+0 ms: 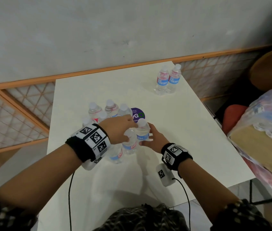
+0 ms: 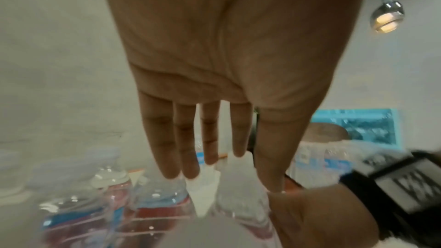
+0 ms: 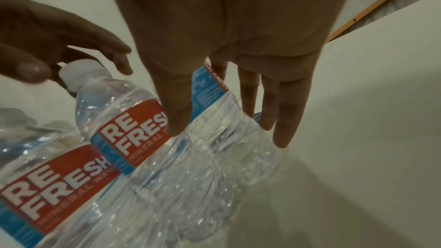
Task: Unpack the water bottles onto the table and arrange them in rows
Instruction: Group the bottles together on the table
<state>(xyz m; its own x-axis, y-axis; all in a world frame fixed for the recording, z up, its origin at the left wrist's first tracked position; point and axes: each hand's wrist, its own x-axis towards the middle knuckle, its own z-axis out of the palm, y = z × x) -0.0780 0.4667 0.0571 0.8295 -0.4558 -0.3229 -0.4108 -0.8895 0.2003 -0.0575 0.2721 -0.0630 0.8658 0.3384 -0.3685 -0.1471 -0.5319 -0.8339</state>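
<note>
On a white table [image 1: 181,130] set against a pale wall, a person stands water bottles upright in a cluster near the middle. Seen from the head camera, the left hand [image 1: 117,130] reaches over the near bottles, its fingers spread loosely above the caps; the left wrist view shows those fingers straight and slightly apart, gripping nothing. The right hand [image 1: 155,139] meets the right side of one bottle [image 1: 142,130], with straight fingers on its far side and the thumb against the label on the near side; the right wrist view shows these fingers extended along the clear plastic rather than wrapped round it. Two more bottles [image 1: 128,144] stand just left of and nearer than that one, partly covered by the left wrist band [image 1: 92,139]. Behind the left hand, the far bottles of the cluster [image 1: 110,109] show mainly as caps and shoulders; their exact number is hard to make out. A purple round sticker [image 1: 137,114] on the table is half hidden by them. Far right, a pair of bottles [image 1: 168,80] stands well apart. At the right edge, a shrink-wrapped pack of bottles [image 1: 265,127] is cut off by the frame.
</note>
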